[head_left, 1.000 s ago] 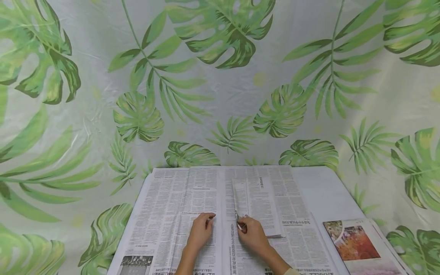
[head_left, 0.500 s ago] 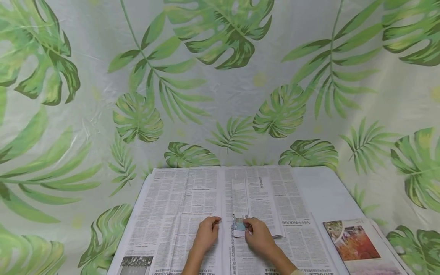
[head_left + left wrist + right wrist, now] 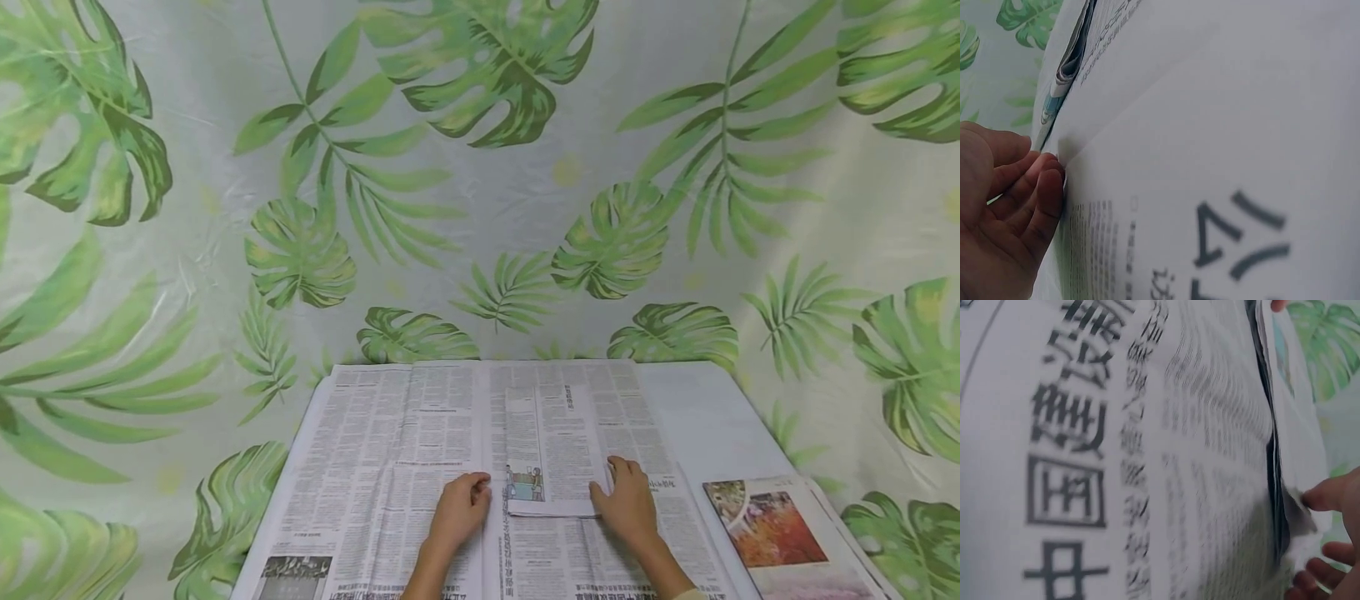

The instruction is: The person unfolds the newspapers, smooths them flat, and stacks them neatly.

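Note:
A folded newspaper (image 3: pixel 567 467) with a small colour cartoon lies flat on large spread newspaper sheets (image 3: pixel 435 425). My right hand (image 3: pixel 630 504) is at its lower right corner, thumb and fingers spread apart. In the right wrist view the thumb of my right hand (image 3: pixel 1335 519) touches the corner of the folded newspaper (image 3: pixel 1300 444), whose layered edge shows, with the other fingers below. To the left of the folded newspaper, my left hand (image 3: pixel 459 510) rests on the sheets with loosely bent fingers. The left wrist view shows the left hand (image 3: pixel 1010 206) with nothing in it.
A stack of colour-printed papers (image 3: pixel 795 542) lies at the right side of the white table (image 3: pixel 705 408). Behind the table hangs a leaf-patterned curtain (image 3: pixel 510 200).
The folded newspaper's near-left corner, pinched by my right hand before, now lies flat with its cartoon showing. My right hand has let go and moved right; the left hand shifted slightly right.

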Action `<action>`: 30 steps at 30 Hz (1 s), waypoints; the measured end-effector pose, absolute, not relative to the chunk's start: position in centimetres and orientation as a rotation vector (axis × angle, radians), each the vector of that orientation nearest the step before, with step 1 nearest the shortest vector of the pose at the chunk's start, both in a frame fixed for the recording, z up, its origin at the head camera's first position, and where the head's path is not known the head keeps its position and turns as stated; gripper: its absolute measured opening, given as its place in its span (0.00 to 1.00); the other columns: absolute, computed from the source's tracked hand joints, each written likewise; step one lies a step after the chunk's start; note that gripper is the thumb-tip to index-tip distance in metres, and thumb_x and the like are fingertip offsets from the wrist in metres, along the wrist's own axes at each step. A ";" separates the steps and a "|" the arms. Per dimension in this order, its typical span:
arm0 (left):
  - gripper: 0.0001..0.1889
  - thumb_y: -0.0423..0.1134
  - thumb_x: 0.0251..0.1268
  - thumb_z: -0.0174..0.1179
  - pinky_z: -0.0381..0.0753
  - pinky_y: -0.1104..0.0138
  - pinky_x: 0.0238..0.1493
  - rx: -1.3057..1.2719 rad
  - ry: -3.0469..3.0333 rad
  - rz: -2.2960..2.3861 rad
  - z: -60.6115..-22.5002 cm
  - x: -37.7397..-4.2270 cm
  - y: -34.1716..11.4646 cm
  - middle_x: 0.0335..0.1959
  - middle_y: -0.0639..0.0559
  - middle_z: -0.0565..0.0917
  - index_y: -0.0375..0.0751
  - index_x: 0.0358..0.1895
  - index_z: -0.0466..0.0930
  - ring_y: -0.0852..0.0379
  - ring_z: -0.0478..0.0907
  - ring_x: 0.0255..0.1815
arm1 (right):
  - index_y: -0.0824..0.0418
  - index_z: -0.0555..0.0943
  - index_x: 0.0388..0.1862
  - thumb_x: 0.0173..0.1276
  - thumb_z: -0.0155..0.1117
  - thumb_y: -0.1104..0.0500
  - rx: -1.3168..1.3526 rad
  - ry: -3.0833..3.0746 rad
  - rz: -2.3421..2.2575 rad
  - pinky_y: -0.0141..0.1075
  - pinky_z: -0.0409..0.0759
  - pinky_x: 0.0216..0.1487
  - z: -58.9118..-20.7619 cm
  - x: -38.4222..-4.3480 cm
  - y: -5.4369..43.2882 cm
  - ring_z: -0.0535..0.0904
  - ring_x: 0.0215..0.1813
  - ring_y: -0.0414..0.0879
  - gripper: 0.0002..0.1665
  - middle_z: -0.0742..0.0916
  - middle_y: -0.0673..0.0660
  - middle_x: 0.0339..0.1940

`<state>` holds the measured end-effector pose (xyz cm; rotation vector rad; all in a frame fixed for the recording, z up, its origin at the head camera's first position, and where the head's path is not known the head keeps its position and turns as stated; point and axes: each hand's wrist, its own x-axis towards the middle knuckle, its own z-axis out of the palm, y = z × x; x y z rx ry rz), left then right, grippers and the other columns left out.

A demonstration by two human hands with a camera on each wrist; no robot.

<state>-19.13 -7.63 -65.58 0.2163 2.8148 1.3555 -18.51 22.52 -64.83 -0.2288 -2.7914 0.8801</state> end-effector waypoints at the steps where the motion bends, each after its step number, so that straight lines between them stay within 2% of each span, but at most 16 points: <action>1: 0.16 0.39 0.72 0.62 0.77 0.73 0.32 0.219 2.807 1.360 -65.6 -19.1 -7.5 0.38 0.59 0.84 0.40 0.58 0.84 0.69 0.75 0.30 | 0.72 0.75 0.66 0.65 0.70 0.53 -0.244 -2.806 0.897 0.59 0.79 0.54 -64.8 -18.4 22.7 0.80 0.54 0.65 0.36 0.82 0.70 0.54; 3: 0.17 0.40 0.71 0.63 0.77 0.74 0.33 0.223 2.800 1.363 -65.6 -19.2 -7.4 0.39 0.59 0.85 0.40 0.59 0.84 0.70 0.76 0.30 | 0.73 0.75 0.65 0.66 0.69 0.53 -0.263 -2.835 0.936 0.55 0.81 0.50 -64.9 -18.3 23.0 0.81 0.48 0.59 0.35 0.83 0.67 0.48; 7: 0.18 0.43 0.70 0.65 0.77 0.73 0.31 0.240 2.780 1.378 -65.6 -19.4 -7.2 0.38 0.60 0.86 0.40 0.59 0.84 0.70 0.77 0.28 | 0.72 0.77 0.64 0.68 0.67 0.54 -0.283 -2.852 1.029 0.43 0.77 0.41 -65.0 -18.3 23.3 0.78 0.40 0.49 0.31 0.83 0.59 0.40; 13: 0.21 0.44 0.68 0.66 0.77 0.73 0.27 0.213 2.725 1.406 -65.7 -19.6 -7.3 0.37 0.61 0.86 0.41 0.61 0.83 0.68 0.78 0.26 | 0.71 0.78 0.63 0.68 0.67 0.60 -0.247 -2.815 1.199 0.32 0.72 0.36 -65.3 -18.5 23.1 0.75 0.36 0.43 0.27 0.82 0.55 0.37; 19: 0.21 0.44 0.67 0.67 0.77 0.73 0.29 0.157 2.715 1.416 -65.8 -19.5 -8.2 0.35 0.63 0.86 0.43 0.61 0.83 0.67 0.78 0.28 | 0.69 0.80 0.61 0.65 0.67 0.64 -0.167 -2.806 1.192 0.31 0.72 0.36 -66.0 -18.7 22.2 0.74 0.35 0.40 0.25 0.84 0.53 0.37; 30: 0.20 0.45 0.69 0.66 0.79 0.72 0.29 0.108 2.699 1.462 -65.8 -19.3 -9.8 0.35 0.60 0.86 0.42 0.61 0.83 0.66 0.80 0.28 | 0.68 0.80 0.61 0.65 0.66 0.69 -0.106 -2.790 1.270 0.29 0.74 0.36 -66.2 -18.9 20.6 0.75 0.35 0.39 0.24 0.83 0.52 0.38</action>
